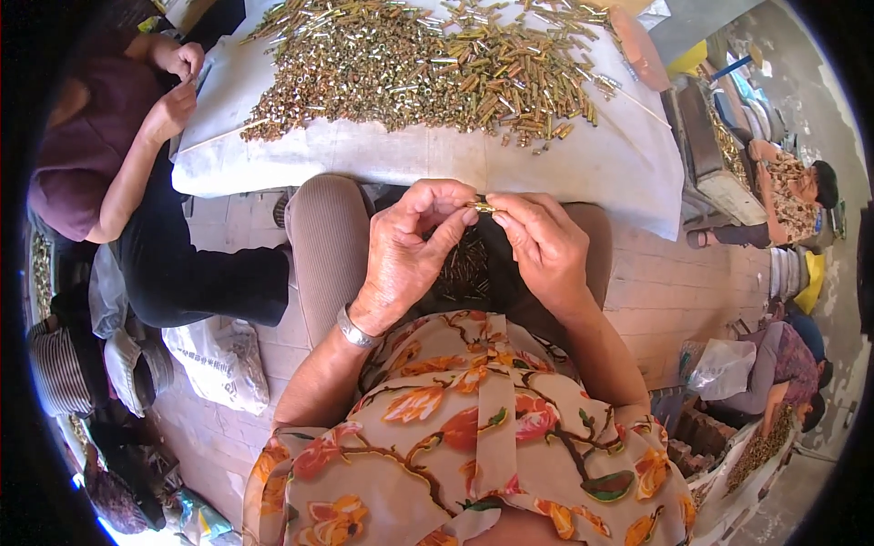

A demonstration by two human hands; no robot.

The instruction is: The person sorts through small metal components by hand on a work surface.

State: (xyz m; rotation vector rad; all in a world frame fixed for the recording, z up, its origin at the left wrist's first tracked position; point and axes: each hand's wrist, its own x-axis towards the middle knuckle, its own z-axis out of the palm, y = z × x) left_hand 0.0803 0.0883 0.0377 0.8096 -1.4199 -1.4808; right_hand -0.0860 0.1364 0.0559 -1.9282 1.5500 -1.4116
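My left hand [410,241] and my right hand [542,241] meet above my lap, fingertips closed in a pinch. Between them is a small gold-coloured metal fastener [482,207], lying crosswise and gripped from both ends. My fingers cover part of it, so its exact form is hard to tell. Below the hands, between my knees, a dark container [466,268] holds many similar slim metal pieces. Ahead on the table is a large heap of loose metal parts [391,77], short nut-like sleeves toward the left and longer gold-coloured fasteners [519,77] toward the right.
A white cloth [401,164] covers the table up to its near edge. At my left a person in a dark top [91,164] works with both hands. White plastic sacking [218,364] lies on the tiled floor. Other people [792,196] sit at the right near a box of parts [728,164].
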